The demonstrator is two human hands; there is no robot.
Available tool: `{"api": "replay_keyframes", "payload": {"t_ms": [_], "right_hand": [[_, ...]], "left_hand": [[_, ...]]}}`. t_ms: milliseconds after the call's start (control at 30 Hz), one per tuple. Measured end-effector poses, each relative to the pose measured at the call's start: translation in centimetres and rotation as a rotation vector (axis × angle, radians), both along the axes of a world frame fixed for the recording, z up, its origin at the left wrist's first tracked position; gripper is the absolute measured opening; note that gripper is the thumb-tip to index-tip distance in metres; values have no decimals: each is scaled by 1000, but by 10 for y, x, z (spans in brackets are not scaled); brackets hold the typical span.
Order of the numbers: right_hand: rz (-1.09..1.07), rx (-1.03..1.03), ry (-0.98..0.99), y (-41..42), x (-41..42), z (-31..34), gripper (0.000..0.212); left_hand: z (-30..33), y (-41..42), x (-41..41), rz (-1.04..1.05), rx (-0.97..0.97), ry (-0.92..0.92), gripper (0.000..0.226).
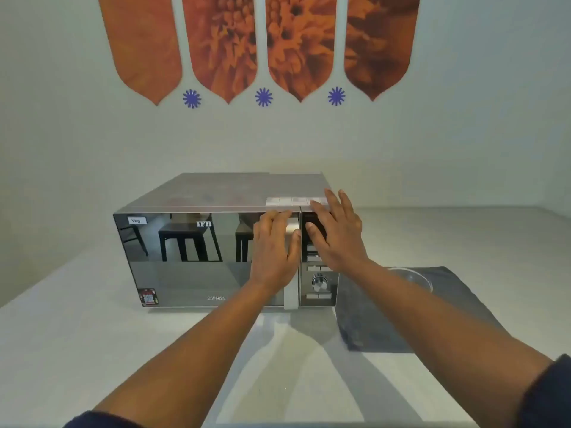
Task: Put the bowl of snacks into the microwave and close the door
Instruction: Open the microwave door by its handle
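A silver microwave (191, 257) with a mirrored door stands on the white counter, and the door sits flush against its body. My left hand (273, 251) is curled around the top of the vertical door handle (291, 293). My right hand (336, 233) lies flat with spread fingers on the control panel and the top right corner. A clear glass bowl (417, 278) sits to the right of the microwave on a dark cloth (386, 322). My right forearm partly hides the bowl, and I cannot make out its contents.
The white counter (77, 335) stretches left of and in front of the microwave. A wall with orange flower panels (262, 47) rises close behind. A round knob (319, 282) and buttons sit on the panel below my right hand.
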State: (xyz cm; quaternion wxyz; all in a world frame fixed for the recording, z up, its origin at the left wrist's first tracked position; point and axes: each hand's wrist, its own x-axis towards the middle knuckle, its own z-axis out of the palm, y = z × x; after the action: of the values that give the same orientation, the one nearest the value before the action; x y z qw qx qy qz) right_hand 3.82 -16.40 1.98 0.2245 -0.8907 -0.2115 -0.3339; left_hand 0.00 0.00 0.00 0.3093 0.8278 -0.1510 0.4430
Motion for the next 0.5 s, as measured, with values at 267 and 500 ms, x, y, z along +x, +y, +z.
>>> {"api": "replay_keyframes", "payload": {"t_ms": [267,500], "right_hand": [[74,96,58,0,6,-15,62],[59,90,37,3,9,-24,72]], "left_hand": [[-18,-10,-3,-156,-276,149,45],[-26,-20,-5,-322,-456,327,50]]}}
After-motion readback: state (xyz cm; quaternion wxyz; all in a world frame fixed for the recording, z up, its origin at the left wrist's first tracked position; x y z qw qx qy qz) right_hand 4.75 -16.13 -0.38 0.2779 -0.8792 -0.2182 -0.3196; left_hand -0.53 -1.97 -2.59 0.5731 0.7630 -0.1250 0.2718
